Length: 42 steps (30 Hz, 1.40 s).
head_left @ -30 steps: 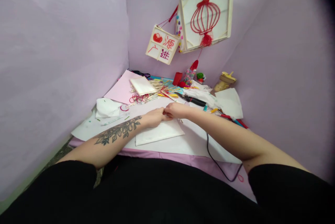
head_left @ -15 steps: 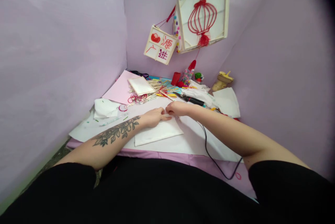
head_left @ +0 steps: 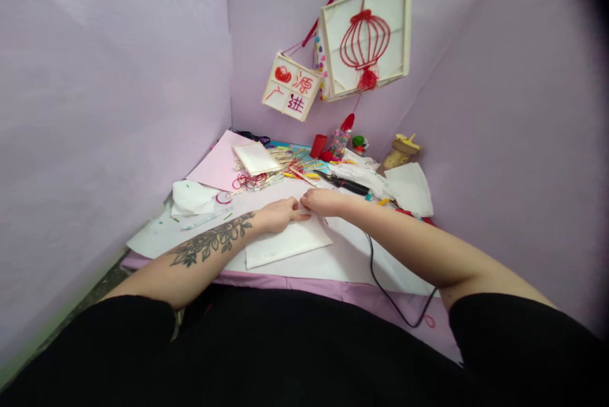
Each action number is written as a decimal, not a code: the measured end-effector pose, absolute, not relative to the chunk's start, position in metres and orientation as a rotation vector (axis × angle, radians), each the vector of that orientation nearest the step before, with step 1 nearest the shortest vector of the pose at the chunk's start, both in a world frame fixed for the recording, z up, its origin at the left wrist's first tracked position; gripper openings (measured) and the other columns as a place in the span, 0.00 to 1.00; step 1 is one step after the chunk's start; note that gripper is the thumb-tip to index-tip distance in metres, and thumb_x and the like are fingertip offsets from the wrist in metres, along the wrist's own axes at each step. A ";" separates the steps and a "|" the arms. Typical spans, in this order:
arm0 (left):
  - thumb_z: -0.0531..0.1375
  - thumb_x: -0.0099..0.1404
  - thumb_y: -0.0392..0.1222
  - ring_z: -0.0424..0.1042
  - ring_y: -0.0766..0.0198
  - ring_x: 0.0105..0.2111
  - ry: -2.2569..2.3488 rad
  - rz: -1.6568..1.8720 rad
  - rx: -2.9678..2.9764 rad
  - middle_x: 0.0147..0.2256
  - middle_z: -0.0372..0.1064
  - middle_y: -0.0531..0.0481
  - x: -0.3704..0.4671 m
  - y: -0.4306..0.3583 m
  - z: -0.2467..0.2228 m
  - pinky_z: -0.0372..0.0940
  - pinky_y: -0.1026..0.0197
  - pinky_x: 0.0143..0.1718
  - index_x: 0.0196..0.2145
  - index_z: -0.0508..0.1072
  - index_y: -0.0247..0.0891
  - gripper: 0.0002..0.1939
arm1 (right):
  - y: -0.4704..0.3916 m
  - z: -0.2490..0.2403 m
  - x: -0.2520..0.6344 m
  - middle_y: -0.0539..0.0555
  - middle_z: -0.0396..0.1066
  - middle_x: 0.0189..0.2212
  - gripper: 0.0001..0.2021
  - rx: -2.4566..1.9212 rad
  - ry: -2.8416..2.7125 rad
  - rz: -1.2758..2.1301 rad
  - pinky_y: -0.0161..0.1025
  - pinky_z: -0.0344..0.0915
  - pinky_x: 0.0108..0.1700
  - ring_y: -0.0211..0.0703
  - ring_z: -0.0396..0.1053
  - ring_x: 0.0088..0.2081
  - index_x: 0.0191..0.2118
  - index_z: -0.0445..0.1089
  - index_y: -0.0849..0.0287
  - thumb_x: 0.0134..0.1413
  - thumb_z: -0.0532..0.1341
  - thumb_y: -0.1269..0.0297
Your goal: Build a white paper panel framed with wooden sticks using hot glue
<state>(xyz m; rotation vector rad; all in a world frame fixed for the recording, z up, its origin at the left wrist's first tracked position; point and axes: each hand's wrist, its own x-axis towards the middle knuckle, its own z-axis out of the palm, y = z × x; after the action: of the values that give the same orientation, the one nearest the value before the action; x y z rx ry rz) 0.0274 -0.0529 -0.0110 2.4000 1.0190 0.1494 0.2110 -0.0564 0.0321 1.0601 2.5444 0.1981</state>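
A flat white panel [head_left: 285, 247] lies on the white sheet in front of me. My left hand [head_left: 276, 214] rests on its far edge, with thumb and fingers apart and stretched out. Close beside those fingertips, my right hand [head_left: 320, 201] is closed in a pinch at the panel's far right corner. Whatever sits in that pinch is too small to make out. Part of the far edge is hidden by both hands.
Pliers [head_left: 347, 185] with black handles lie beyond my right hand. A small framed panel [head_left: 257, 158], sticks and red cord [head_left: 250, 181] lie further back. A black cable [head_left: 373, 267] hangs over the front edge. The lantern frame [head_left: 366, 39] hangs on the back wall.
The view has tilted slightly, so the wall pieces sit a little lower. Both hands stay at the panel's far edge, with barely any shift.
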 end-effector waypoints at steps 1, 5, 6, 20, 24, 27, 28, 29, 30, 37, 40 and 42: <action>0.51 0.62 0.62 0.66 0.57 0.43 1.014 0.145 2.406 0.44 0.68 0.46 0.027 -0.053 -0.011 0.58 0.62 0.43 0.48 0.66 0.41 0.25 | -0.058 0.034 0.209 0.63 0.72 0.34 0.10 1.027 2.533 0.237 0.37 0.61 0.38 0.48 0.70 0.38 0.41 0.72 0.67 0.58 0.56 0.69; 0.53 0.63 0.59 0.65 0.57 0.45 1.000 0.134 2.416 0.45 0.67 0.46 0.027 -0.051 -0.013 0.57 0.63 0.44 0.49 0.66 0.42 0.24 | -0.062 0.031 0.203 0.65 0.73 0.33 0.11 0.945 2.497 0.329 0.40 0.61 0.39 0.50 0.71 0.38 0.41 0.72 0.70 0.59 0.54 0.72; 0.53 0.63 0.58 0.65 0.57 0.45 0.980 0.139 2.432 0.45 0.67 0.46 0.027 -0.050 -0.014 0.56 0.63 0.45 0.49 0.66 0.43 0.22 | -0.063 0.029 0.203 0.65 0.73 0.33 0.11 0.953 2.494 0.334 0.40 0.61 0.38 0.51 0.71 0.38 0.40 0.72 0.70 0.58 0.54 0.72; 0.54 0.62 0.60 0.67 0.53 0.43 1.067 0.146 2.355 0.45 0.69 0.44 0.030 -0.050 -0.015 0.59 0.59 0.44 0.50 0.66 0.41 0.25 | -0.053 0.032 0.204 0.56 0.75 0.38 0.11 1.307 2.581 0.013 0.34 0.57 0.33 0.44 0.71 0.37 0.41 0.73 0.58 0.54 0.57 0.69; 0.55 0.63 0.55 0.66 0.53 0.47 1.030 0.178 2.383 0.48 0.68 0.44 0.029 -0.050 -0.017 0.58 0.60 0.46 0.53 0.65 0.42 0.24 | -0.053 0.031 0.196 0.57 0.75 0.34 0.10 1.189 2.589 0.029 0.34 0.56 0.33 0.44 0.70 0.34 0.38 0.74 0.61 0.52 0.57 0.70; 0.55 0.63 0.55 0.65 0.53 0.48 1.003 0.165 2.412 0.48 0.68 0.44 0.028 -0.051 -0.016 0.58 0.60 0.47 0.52 0.66 0.42 0.23 | -0.053 0.028 0.197 0.58 0.74 0.32 0.09 1.122 2.589 0.052 0.35 0.56 0.32 0.44 0.69 0.33 0.36 0.74 0.62 0.52 0.58 0.69; 0.54 0.63 0.55 0.65 0.53 0.48 0.993 0.159 2.421 0.48 0.67 0.44 0.028 -0.051 -0.015 0.58 0.61 0.47 0.51 0.66 0.42 0.23 | -0.053 0.027 0.199 0.58 0.74 0.32 0.09 1.108 2.600 0.053 0.35 0.56 0.32 0.44 0.69 0.33 0.36 0.74 0.63 0.52 0.58 0.69; 0.54 0.62 0.56 0.65 0.53 0.48 0.985 0.153 2.427 0.48 0.67 0.44 0.027 -0.052 -0.014 0.58 0.61 0.47 0.51 0.66 0.42 0.23 | -0.052 0.026 0.200 0.58 0.74 0.32 0.09 1.098 2.615 0.051 0.35 0.56 0.32 0.44 0.69 0.32 0.37 0.74 0.63 0.52 0.57 0.69; 0.54 0.62 0.56 0.65 0.54 0.48 0.984 0.148 2.427 0.48 0.67 0.45 0.028 -0.052 -0.013 0.58 0.61 0.47 0.50 0.66 0.42 0.23 | -0.052 0.025 0.202 0.58 0.74 0.33 0.09 1.093 2.630 0.047 0.35 0.56 0.33 0.43 0.69 0.33 0.37 0.74 0.63 0.53 0.57 0.69; 0.54 0.62 0.58 0.66 0.52 0.46 1.073 0.146 2.354 0.45 0.69 0.43 0.028 -0.053 -0.010 0.58 0.59 0.46 0.50 0.66 0.41 0.25 | -0.047 0.027 0.202 0.58 0.75 0.32 0.12 1.097 2.641 0.017 0.34 0.56 0.32 0.42 0.68 0.31 0.39 0.76 0.62 0.52 0.56 0.69; 0.54 0.61 0.60 0.67 0.52 0.45 1.111 0.139 2.317 0.46 0.69 0.42 0.029 -0.054 -0.009 0.59 0.58 0.45 0.50 0.65 0.40 0.26 | -0.046 0.028 0.202 0.57 0.75 0.32 0.13 1.083 2.681 -0.016 0.34 0.56 0.32 0.41 0.68 0.31 0.39 0.76 0.61 0.51 0.56 0.70; 0.53 0.61 0.60 0.67 0.52 0.45 1.104 0.137 2.316 0.46 0.69 0.43 0.030 -0.053 -0.010 0.60 0.59 0.45 0.50 0.66 0.40 0.26 | -0.047 0.026 0.203 0.57 0.75 0.32 0.13 1.078 2.703 -0.021 0.33 0.56 0.33 0.41 0.68 0.32 0.39 0.76 0.61 0.52 0.56 0.70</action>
<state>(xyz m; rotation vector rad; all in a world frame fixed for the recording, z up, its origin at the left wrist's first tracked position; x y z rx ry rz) 0.0298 -0.0534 -0.0100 2.3161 1.1043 0.1374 0.2029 -0.0466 0.0262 1.0779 2.7025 -0.0205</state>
